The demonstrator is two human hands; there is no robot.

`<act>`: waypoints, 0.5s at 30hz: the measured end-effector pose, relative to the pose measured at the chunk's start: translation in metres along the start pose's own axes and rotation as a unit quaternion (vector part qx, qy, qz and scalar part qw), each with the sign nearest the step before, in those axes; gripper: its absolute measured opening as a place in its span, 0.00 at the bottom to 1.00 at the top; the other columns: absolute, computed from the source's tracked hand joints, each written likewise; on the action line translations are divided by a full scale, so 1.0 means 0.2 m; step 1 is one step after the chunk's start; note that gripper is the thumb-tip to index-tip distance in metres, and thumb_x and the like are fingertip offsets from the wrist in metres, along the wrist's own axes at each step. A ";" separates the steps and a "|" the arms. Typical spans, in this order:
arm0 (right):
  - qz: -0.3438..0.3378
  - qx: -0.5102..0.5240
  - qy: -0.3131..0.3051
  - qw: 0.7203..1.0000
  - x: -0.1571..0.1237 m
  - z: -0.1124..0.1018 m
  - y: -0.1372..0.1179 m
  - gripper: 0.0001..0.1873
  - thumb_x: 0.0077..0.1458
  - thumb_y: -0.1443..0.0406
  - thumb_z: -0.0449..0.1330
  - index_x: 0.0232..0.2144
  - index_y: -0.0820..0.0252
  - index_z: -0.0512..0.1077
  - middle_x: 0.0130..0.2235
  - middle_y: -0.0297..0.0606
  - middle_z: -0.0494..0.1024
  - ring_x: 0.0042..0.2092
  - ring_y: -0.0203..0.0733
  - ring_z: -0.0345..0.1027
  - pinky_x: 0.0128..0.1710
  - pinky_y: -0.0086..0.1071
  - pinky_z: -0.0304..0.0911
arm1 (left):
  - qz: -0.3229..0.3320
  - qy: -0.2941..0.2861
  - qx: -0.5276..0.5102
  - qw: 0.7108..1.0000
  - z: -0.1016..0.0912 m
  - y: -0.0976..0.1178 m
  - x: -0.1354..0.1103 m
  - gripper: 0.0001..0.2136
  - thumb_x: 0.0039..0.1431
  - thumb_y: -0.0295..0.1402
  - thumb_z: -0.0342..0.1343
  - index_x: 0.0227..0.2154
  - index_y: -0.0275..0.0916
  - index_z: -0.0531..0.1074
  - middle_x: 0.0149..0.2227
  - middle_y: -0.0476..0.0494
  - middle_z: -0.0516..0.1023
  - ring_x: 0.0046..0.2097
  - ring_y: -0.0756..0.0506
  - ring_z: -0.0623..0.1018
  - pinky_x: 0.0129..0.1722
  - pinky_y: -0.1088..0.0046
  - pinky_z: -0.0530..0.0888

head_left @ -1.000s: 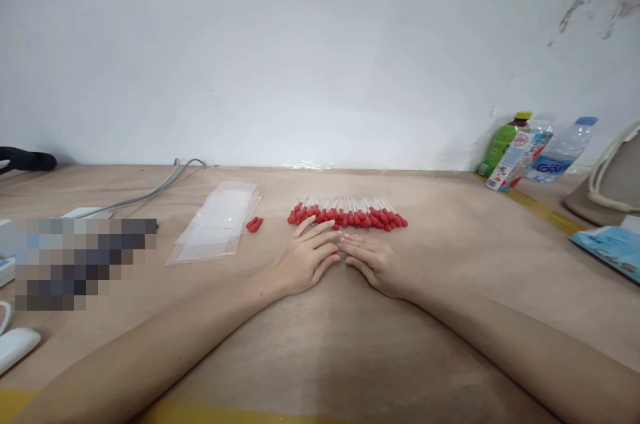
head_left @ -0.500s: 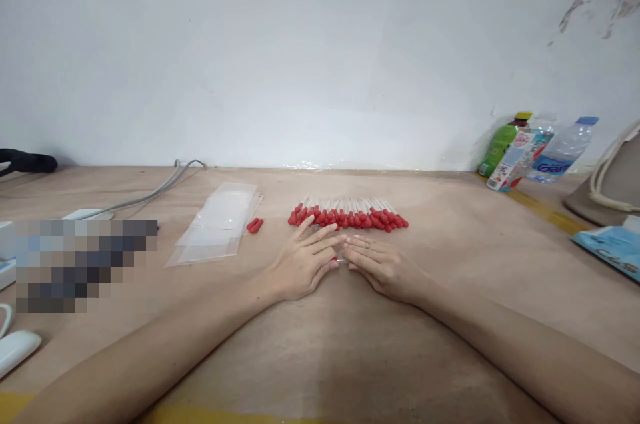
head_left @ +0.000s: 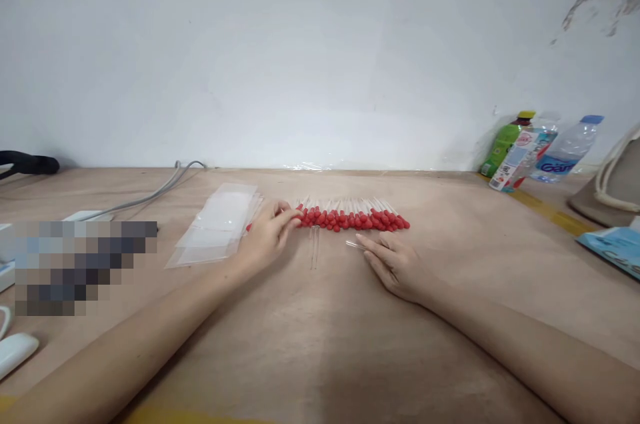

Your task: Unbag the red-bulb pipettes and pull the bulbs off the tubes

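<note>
My left hand (head_left: 273,234) is closed at the left end of a row of glass droppers (head_left: 350,217), its fingertips pinching a dropper's red rubber bulb. The droppers lie side by side with bulbs toward me and pale tips toward the wall. My right hand (head_left: 397,264) is closed on a clear glass tube (head_left: 355,245) that sticks out to the left of the fingers. Between the hands, more thin glass tubes (head_left: 315,251) lie on the table just in front of the row. Loose red bulbs (head_left: 249,228) are mostly hidden behind my left hand.
Clear plastic bags (head_left: 215,224) lie stacked left of the row. A grey cable (head_left: 145,199) and a white mouse (head_left: 17,351) are farther left. Bottles (head_left: 505,144) stand by the wall at right, near a blue packet (head_left: 613,247) and a beige bag (head_left: 607,184).
My hands have parted. The left moved up and left to the end of the row; the right drew slightly right with a glass tube. Glass tubes between them now show.
</note>
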State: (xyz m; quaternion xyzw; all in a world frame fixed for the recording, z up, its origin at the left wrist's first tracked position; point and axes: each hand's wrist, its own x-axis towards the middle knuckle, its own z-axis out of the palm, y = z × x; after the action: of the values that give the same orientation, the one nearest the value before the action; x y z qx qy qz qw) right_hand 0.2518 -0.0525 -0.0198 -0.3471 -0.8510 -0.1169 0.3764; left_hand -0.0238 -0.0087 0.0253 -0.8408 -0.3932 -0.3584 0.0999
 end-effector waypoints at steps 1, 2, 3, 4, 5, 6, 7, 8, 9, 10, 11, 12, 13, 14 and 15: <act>0.004 0.015 -0.006 1.000 0.01 0.01 -0.01 0.19 0.57 0.69 0.48 0.51 0.61 0.62 0.30 0.38 0.69 0.32 0.38 0.63 0.32 0.33 0.62 | -0.018 0.002 0.001 1.000 -0.01 -0.04 0.02 0.11 0.59 0.32 0.44 0.38 0.38 0.70 0.35 0.43 0.67 0.36 0.47 0.69 0.35 0.71 0.69; 0.008 0.031 -0.009 0.999 0.02 0.01 -0.03 0.20 0.57 0.69 0.48 0.52 0.60 0.61 0.33 0.40 0.70 0.34 0.38 0.63 0.35 0.34 0.61 | -0.044 -0.003 0.011 0.999 -0.03 -0.09 0.04 0.11 0.58 0.32 0.44 0.37 0.38 0.70 0.35 0.43 0.67 0.36 0.47 0.69 0.36 0.70 0.69; 0.013 0.045 -0.009 0.999 0.02 0.02 -0.04 0.19 0.57 0.70 0.48 0.51 0.59 0.61 0.36 0.41 0.71 0.36 0.39 0.63 0.37 0.34 0.61 | -0.075 -0.022 0.026 0.997 -0.05 -0.14 0.05 0.11 0.57 0.32 0.44 0.37 0.38 0.71 0.35 0.42 0.67 0.36 0.47 0.70 0.36 0.70 0.69; 0.021 0.055 -0.007 0.998 0.03 0.03 -0.04 0.18 0.56 0.70 0.48 0.49 0.59 0.62 0.37 0.41 0.71 0.37 0.39 0.64 0.38 0.35 0.60 | -0.111 -0.052 0.044 0.992 -0.08 -0.19 0.07 0.11 0.56 0.32 0.45 0.37 0.37 0.71 0.33 0.43 0.67 0.35 0.46 0.71 0.36 0.69 0.69; 0.029 0.060 -0.004 0.998 0.04 0.04 -0.05 0.15 0.56 0.70 0.48 0.46 0.59 0.64 0.37 0.40 0.72 0.37 0.39 0.64 0.38 0.35 0.60 | -0.148 -0.084 0.059 0.984 -0.11 -0.23 0.08 0.11 0.55 0.33 0.46 0.37 0.38 0.70 0.32 0.43 0.69 0.33 0.46 0.71 0.35 0.69 0.69; 0.038 0.062 0.000 0.997 0.04 0.05 -0.05 0.13 0.56 0.69 0.48 0.42 0.59 0.66 0.35 0.40 0.72 0.36 0.39 0.64 0.37 0.34 0.59 | -0.186 -0.107 0.069 0.974 -0.13 -0.28 0.08 0.11 0.54 0.33 0.47 0.38 0.38 0.70 0.32 0.44 0.70 0.31 0.46 0.72 0.34 0.69 0.69; 0.043 0.062 0.005 0.997 0.05 0.07 -0.05 0.10 0.55 0.69 0.48 0.39 0.59 0.67 0.32 0.39 0.72 0.34 0.39 0.64 0.35 0.34 0.59 | -0.221 -0.120 0.078 0.965 -0.16 -0.32 0.08 0.12 0.53 0.35 0.48 0.38 0.38 0.69 0.31 0.45 0.71 0.31 0.46 0.72 0.33 0.70 0.69; 0.046 0.062 0.010 0.997 0.06 0.09 -0.05 0.09 0.55 0.69 0.48 0.36 0.59 0.68 0.30 0.38 0.71 0.33 0.39 0.64 0.34 0.33 0.59 | -0.251 -0.130 0.083 0.956 -0.17 -0.36 0.08 0.12 0.52 0.37 0.49 0.38 0.38 0.68 0.30 0.45 0.72 0.30 0.46 0.73 0.31 0.71 0.68; 0.044 0.063 0.019 0.997 0.08 0.11 -0.05 0.09 0.55 0.69 0.48 0.34 0.59 0.68 0.28 0.38 0.71 0.33 0.39 0.64 0.33 0.32 0.58 | -0.276 -0.139 0.086 0.947 -0.18 -0.39 0.07 0.13 0.51 0.38 0.50 0.37 0.39 0.67 0.30 0.46 0.73 0.31 0.46 0.73 0.30 0.71 0.68; 0.041 0.064 0.026 0.997 0.09 0.13 -0.06 0.09 0.55 0.69 0.48 0.33 0.59 0.69 0.28 0.38 0.71 0.32 0.39 0.64 0.32 0.32 0.58 | -0.293 -0.151 0.087 0.940 -0.19 -0.42 0.06 0.13 0.50 0.40 0.51 0.36 0.39 0.66 0.29 0.46 0.73 0.31 0.46 0.74 0.29 0.72 0.67; 0.038 0.066 0.032 0.997 0.11 0.15 -0.06 0.09 0.54 0.70 0.48 0.33 0.59 0.69 0.28 0.38 0.71 0.32 0.38 0.64 0.32 0.31 0.58 | -0.305 -0.166 0.087 0.934 -0.19 -0.44 0.05 0.13 0.49 0.40 0.52 0.35 0.39 0.66 0.29 0.47 0.74 0.31 0.45 0.74 0.29 0.73 0.67; 0.037 0.067 0.037 0.996 0.12 0.17 -0.07 0.10 0.54 0.70 0.48 0.33 0.59 0.69 0.29 0.38 0.71 0.32 0.38 0.64 0.32 0.31 0.58 | -0.311 -0.182 0.087 0.929 -0.19 -0.46 0.04 0.13 0.48 0.41 0.52 0.34 0.39 0.66 0.28 0.47 0.74 0.32 0.45 0.74 0.29 0.73 0.67; 0.036 0.067 0.039 0.996 0.14 0.19 -0.08 0.10 0.54 0.70 0.48 0.33 0.60 0.69 0.28 0.38 0.71 0.31 0.37 0.63 0.32 0.31 0.58 | -0.314 -0.196 0.087 0.925 -0.19 -0.47 0.04 0.13 0.48 0.42 0.52 0.33 0.39 0.66 0.28 0.47 0.74 0.32 0.45 0.74 0.29 0.73 0.66; 0.036 0.065 0.039 0.996 0.15 0.21 -0.08 0.10 0.53 0.71 0.48 0.33 0.60 0.69 0.28 0.37 0.71 0.30 0.37 0.63 0.32 0.31 0.58 | -0.315 -0.205 0.089 0.922 -0.19 -0.47 0.03 0.13 0.47 0.43 0.52 0.33 0.39 0.67 0.28 0.47 0.74 0.32 0.45 0.74 0.29 0.73 0.66; 0.035 0.062 0.038 0.997 0.16 0.22 -0.09 0.10 0.53 0.71 0.48 0.32 0.60 0.69 0.27 0.37 0.70 0.30 0.37 0.62 0.31 0.31 0.58 | -0.312 -0.206 0.094 0.923 -0.18 -0.47 0.03 0.13 0.48 0.43 0.52 0.32 0.39 0.68 0.28 0.47 0.75 0.32 0.45 0.74 0.29 0.72 0.66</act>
State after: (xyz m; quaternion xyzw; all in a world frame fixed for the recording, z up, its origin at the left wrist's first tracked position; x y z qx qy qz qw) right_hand 0.1992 -0.0283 -0.0262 -0.3483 -0.8287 -0.0640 0.4334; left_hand -0.1090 0.0424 0.0454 -0.7173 -0.6798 -0.1516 -0.0214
